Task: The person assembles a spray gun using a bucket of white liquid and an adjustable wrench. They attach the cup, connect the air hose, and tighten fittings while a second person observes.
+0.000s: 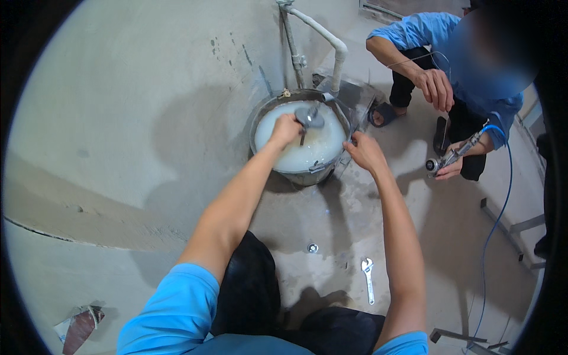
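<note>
Hard to see: the grey disc [310,116] is slightly blurred, and a dark stub shows below it; the lower depth of the milky liquid [319,145] is hidden.
Bucket: the dark bucket [322,176] stands far, against the wall [118,89], beneath a white pipe [331,39].
Disc's place: above the liquid, inside the rim's outline.
Floor: on the dusty floor [334,284], nearer than the bucket, lie an adjustable wrench [368,281] and a small round metal part [312,248].
Far right: a crouching co-worker [423,29] holds a metal tool [458,154] with a blue hose [507,186].
Left hand [286,129]: arm stretched forward, grip clenched on the disc's edge.
Right hand [368,152]: wrist bent leftward, fingertips by the bucket's right rim; cannot tell whether its grip grasps anything.
</note>
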Available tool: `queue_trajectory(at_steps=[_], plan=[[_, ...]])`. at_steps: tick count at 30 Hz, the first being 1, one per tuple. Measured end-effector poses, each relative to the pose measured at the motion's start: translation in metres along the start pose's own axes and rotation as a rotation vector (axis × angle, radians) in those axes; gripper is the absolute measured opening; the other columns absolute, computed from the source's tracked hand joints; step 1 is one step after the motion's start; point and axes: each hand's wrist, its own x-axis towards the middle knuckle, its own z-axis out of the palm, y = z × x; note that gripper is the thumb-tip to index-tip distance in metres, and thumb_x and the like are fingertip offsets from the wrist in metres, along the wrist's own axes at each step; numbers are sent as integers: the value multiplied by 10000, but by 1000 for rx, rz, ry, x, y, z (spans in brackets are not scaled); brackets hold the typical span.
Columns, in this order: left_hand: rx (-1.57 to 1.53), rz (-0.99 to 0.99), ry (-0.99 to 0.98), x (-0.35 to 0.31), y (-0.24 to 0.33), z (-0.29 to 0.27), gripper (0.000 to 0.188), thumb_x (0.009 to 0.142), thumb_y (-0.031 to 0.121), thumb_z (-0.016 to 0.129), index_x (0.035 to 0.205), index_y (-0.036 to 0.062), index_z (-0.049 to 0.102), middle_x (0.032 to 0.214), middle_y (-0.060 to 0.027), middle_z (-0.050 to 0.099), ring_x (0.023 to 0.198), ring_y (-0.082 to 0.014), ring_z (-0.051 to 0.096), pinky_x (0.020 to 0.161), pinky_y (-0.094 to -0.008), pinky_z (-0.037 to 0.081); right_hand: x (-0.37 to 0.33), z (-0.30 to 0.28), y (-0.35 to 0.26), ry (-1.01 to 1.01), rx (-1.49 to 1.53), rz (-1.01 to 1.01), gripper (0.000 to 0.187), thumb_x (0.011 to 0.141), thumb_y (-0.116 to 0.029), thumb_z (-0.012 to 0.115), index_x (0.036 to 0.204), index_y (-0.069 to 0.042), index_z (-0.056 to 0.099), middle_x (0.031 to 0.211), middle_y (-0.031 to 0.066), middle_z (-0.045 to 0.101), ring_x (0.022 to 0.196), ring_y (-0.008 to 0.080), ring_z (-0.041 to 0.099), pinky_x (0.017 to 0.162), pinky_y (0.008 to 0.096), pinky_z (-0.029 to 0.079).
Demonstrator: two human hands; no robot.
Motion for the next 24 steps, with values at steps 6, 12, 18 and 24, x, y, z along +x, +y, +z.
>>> queue_trajectory(at_steps=[6, 12, 18, 24], plan=[[-498, 259, 60, -11, 76, -54, 401, 852, -180, 422, 1043, 8, 721, 1052, -66, 724, 970, -180, 673, 913, -377, 595, 4, -4, -11, 106, -11, 54, 360, 903, -298, 665, 1027, 38, 697, 1051, 287, 707, 1037, 455, 665, 905, 516, 518], [-540, 371, 94, -39, 107, -74, 415, 853, -166, 401, 1038, 0, 734, 1048, -87, 717, 967, -168, 666, 894, -368, 601, 7, -7, -28, 260, 288, -41, 308, 905, -271, 628, 988, 10, 723, 966, 269, 720, 979, 426, 692, 888, 491, 523], [-525, 427, 78, -48, 114, -74, 412, 846, -173, 408, 1038, -4, 731, 1036, -85, 720, 944, -171, 670, 896, -368, 599, 2, -2, -33, 187, 208, -61, 318, 907, -272, 629, 991, 19, 726, 975, 268, 720, 980, 428, 690, 894, 479, 523], [-443, 414, 112, -38, 97, -69, 311, 845, -148, 509, 998, -15, 744, 984, -74, 739, 906, -175, 682, 841, -326, 568, 0, -2, -28, 160, 197, -48, 319, 905, -274, 636, 975, 26, 720, 960, 270, 717, 970, 435, 688, 892, 489, 520]])
